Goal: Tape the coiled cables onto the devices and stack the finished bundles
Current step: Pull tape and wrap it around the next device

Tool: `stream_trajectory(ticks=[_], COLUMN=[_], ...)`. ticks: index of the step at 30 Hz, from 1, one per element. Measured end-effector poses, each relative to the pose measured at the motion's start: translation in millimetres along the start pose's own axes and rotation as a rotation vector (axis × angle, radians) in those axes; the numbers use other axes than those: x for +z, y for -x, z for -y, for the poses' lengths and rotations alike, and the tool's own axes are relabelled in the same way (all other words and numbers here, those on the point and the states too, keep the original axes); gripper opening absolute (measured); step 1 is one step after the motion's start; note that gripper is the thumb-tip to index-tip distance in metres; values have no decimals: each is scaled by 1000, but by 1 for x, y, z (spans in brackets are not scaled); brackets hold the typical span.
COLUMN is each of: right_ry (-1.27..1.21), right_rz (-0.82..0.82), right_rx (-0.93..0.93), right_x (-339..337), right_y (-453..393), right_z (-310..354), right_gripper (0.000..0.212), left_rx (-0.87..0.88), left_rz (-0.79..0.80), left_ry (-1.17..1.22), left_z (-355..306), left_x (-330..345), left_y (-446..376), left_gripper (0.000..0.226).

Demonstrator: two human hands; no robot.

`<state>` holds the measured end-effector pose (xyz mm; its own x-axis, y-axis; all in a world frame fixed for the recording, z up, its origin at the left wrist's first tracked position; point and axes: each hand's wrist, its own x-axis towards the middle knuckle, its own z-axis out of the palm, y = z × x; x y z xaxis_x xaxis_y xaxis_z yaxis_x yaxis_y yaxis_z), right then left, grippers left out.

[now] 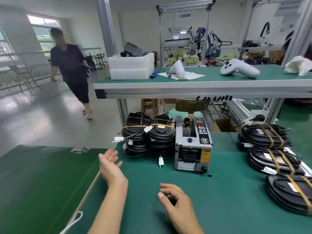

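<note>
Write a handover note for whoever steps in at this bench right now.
Left hand: open, raised near the mat's left edge, holding nothing.
Right hand: loosely curled over the green mat, empty.
Grey tape dispenser machine: centre of bench.
Done: two stacks of black taped bundles left of the dispenser; three more black taped bundles along the right edge.
Left: no untaped device in view; fetch the next one.

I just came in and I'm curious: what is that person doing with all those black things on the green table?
Right now, neither hand holds anything. The left hand is raised and open near the table edge; the right hand hovers over the green table, fingers loose. Taped black bundles sit in two stacks left of the tape dispenser, and three more bundles lie to the right.
</note>
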<state>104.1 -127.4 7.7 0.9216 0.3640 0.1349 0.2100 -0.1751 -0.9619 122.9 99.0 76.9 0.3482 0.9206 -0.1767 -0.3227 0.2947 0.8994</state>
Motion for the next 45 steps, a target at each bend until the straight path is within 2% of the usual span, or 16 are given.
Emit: stream_trajectory(ticks=[4, 8, 10, 14, 17, 19, 22, 31, 40, 45], right_ry=[-104, -315, -368, -450, -540, -641, -754, -775, -757, -805], right_rz=[-29, -109, -226, -641, -923, -1013, -1028, -997, -1095, -1060], right_rx=[51, 241, 299, 364, 439, 532, 649, 806, 734, 727], right_x=[-1, -20, -45, -128, -200, -241, -277, -292, -297, -296], right_y=[3, 7, 21, 50, 63, 67, 59, -2, -19, 11], right_z=[4, 11, 10, -1, -9, -14, -13, -4, -25, -28], right_gripper=[7, 11, 12, 17, 39, 53, 67, 73, 65, 56], left_rx=[183, 239, 280, 290, 315, 328, 316, 295, 280, 275], left_rz=[246, 607, 644, 586, 614, 618, 624, 667, 660, 661], left_ry=[-349, -783, -843, -802, -885, -907, -887, -868, -865, -866], left_z=[30, 48, 48, 50, 57, 61, 65, 55, 54, 53], left_x=[-39, -92, -107, -103, -101, -104, -107, -107, -108, -106], left_y=[69, 86, 83, 81, 81, 79, 73, 84, 86, 86], left_gripper=[35, 41, 44, 39, 32, 30, 29, 31, 29, 30])
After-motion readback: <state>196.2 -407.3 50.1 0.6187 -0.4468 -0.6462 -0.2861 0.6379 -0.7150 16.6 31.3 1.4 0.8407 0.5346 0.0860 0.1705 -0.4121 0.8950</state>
